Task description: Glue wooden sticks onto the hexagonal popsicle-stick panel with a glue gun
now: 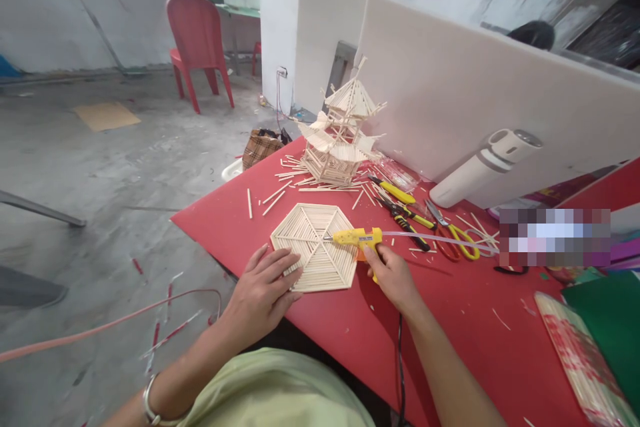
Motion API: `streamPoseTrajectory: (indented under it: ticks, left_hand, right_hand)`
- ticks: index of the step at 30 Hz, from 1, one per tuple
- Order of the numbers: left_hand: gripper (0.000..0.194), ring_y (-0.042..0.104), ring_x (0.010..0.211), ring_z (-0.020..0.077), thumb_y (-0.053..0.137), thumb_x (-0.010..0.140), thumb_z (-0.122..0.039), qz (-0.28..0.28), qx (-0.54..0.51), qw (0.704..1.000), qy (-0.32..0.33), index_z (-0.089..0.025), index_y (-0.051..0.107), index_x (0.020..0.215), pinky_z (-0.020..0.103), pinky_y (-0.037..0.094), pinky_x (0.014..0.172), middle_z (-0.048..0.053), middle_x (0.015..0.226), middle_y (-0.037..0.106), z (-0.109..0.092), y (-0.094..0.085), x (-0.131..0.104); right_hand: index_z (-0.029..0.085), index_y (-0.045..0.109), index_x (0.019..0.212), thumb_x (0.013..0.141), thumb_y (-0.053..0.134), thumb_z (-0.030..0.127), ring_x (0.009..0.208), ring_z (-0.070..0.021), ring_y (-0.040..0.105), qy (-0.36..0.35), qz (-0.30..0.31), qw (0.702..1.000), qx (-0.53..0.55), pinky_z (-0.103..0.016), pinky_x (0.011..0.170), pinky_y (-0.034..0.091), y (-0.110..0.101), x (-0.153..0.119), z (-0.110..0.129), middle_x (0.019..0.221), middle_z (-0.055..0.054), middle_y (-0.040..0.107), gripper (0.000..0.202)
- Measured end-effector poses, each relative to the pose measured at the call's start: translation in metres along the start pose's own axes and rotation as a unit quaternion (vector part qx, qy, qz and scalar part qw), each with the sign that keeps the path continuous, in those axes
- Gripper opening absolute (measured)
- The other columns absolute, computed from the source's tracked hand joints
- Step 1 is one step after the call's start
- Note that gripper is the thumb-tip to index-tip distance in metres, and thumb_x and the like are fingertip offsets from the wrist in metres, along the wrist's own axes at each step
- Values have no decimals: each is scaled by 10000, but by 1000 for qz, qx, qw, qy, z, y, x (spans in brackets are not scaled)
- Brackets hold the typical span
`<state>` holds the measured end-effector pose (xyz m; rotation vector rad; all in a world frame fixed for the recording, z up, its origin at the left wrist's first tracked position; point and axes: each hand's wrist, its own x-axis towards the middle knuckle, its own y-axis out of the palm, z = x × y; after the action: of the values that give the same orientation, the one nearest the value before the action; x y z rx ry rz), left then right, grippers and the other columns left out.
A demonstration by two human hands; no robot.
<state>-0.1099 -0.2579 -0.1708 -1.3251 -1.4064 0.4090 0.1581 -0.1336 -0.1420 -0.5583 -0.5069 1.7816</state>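
Observation:
A flat hexagonal panel of pale wooden sticks lies on the red table near its front edge. My left hand rests flat on the panel's left side, fingers stretched out. In my right hand is a yellow glue gun, gripped by its handle, a clear glue stick trailing from its back. The gun's nozzle points left at the panel's centre, where the spokes meet; whether it touches cannot be made out. Behind the panel stands a pagoda model built of the same sticks.
Loose sticks lie around the model. A yellow cutter, pliers and scissors lie right of the panel. Farther right are a white flask and a bagged stick bundle. The gun's black cord hangs toward me.

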Motion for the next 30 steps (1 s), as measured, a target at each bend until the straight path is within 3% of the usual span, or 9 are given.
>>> streamPoseTrajectory:
  ticks: [12,21,24,30]
  left_hand:
    - [308,554,1293,267,608,928,-294,-5,-8,1000,-4,-245,680,1223,506,283,1176,88,1350,650,1,1,-1]
    - [319,532,1317,266,576,951,-294,13,-2,1000,-4,-251,665,1254,497,279,1178,77,1384,628,2,-1,-2]
    - [333,520,1327,264,565,956,-279,14,7,1000,-5,-244,654,1275,499,270,1185,76,1399,616,5,-3,-3]
    - [349,503,1345,280,553,952,-261,3,3,1000,-28,-280,661,1283,530,309,1171,78,1427,591,12,-7,-6]
  right_hand:
    - [215,591,845,899,436,707,581,-175,564,-15,7,1000,-12,-269,546,372,-4,-8,7,613,-3,595,519]
    - [227,595,839,953,441,589,721,-204,598,-91,-24,990,-104,-286,639,375,-8,-10,27,778,-46,667,409]
    - [231,576,811,957,434,584,711,-200,581,-107,-6,987,-118,-289,631,360,-10,-4,31,774,-43,659,407]
    - [226,573,793,906,450,684,571,-174,554,-44,21,998,-33,-275,545,359,-3,7,17,604,2,588,487]
